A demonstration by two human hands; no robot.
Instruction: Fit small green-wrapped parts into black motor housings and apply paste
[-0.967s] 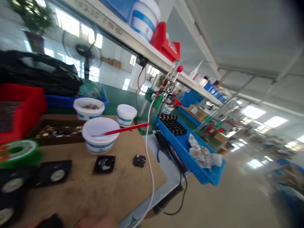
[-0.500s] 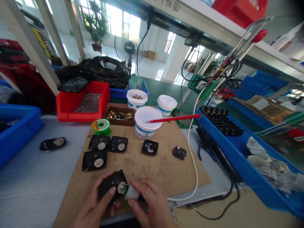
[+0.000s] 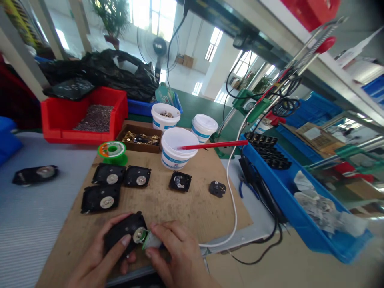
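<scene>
Red bin (image 3: 61,118): far left at the back, full of tiny greyish parts, with a black plastic bag (image 3: 99,74) slumped behind it.
Stray part: one black piece (image 3: 35,175) sitting alone on the grey mat, well apart from the rest.
Board: brown cardboard sheet (image 3: 192,210) covers the middle of the bench, pretty scuffed up.
Finished-looking ones: three black square housings (image 3: 112,186) with a silver centre each, grouped just beside a green solder spool (image 3: 112,151).
Left hand (image 3: 94,258): fingers curled around the black housing (image 3: 124,234), thumb pressed on top of it, right at the near edge of the board.
Right hand (image 3: 177,260): thumb and fingers pinched on a small pale green-white piece (image 3: 151,241), which touches the housing's silver hub.
Tubs: three white tubs (image 3: 177,148) behind that; the front one has a red stick (image 3: 214,145) lying across its rim. Brass bits fill a brown tray (image 3: 139,140) next to them.
Loose parts: two smaller black pieces (image 3: 198,184) lie mid-board.
Cable: white cord (image 3: 232,196) loops down the board's right side.
Blue tray (image 3: 303,208): far right, holding black parts and crumpled paper.
</scene>
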